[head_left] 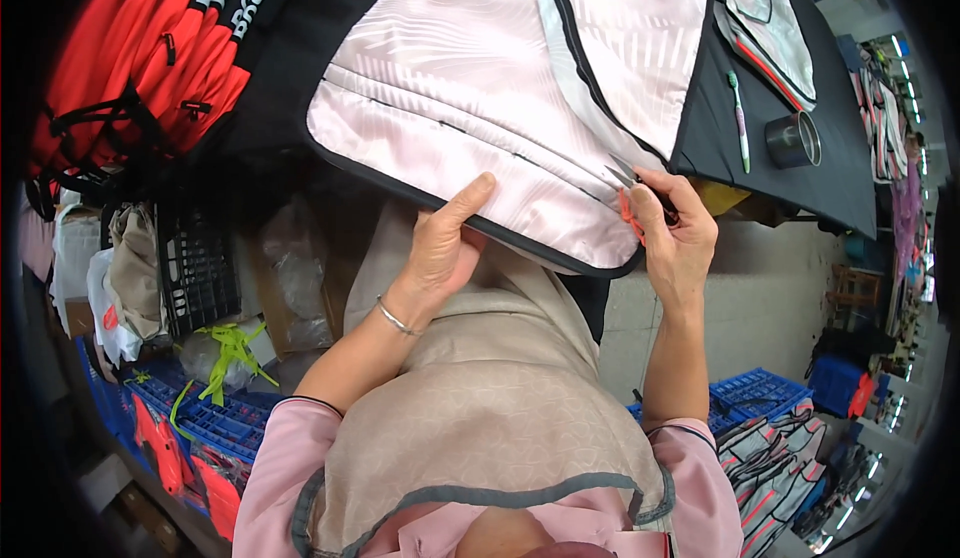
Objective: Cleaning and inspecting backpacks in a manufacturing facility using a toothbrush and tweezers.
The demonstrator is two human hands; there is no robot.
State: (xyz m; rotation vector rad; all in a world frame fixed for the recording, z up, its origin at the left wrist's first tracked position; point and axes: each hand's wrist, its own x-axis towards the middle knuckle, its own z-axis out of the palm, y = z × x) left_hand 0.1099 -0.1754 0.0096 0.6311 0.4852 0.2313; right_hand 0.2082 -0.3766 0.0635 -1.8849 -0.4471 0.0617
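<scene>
A pale pink patterned fabric panel (pixel 430 88) with black edge binding lies in front of me, its near edge overhanging the table. My left hand (pixel 450 238) grips that edge, thumb on top and fingers hidden underneath. At the panel's right near corner, my right hand (pixel 680 233) is closed around small thread snips (pixel 624 172). Their pointed blades lie over the pink cloth by a dark zipper-like seam. Something orange-red (pixel 628 216) hangs beside the right thumb, perhaps a cord on the snips. A second pink flap (pixel 640 48) with a black edge overlaps the panel.
On the black table (pixel 830 183) at right are a toothbrush (pixel 739 123), a dark metal cup (pixel 793 140) and another bound pale piece (pixel 770 18). Red bags (pixel 150 68) with black straps stack at left. Blue crates (pixel 755 398) stand low on both sides.
</scene>
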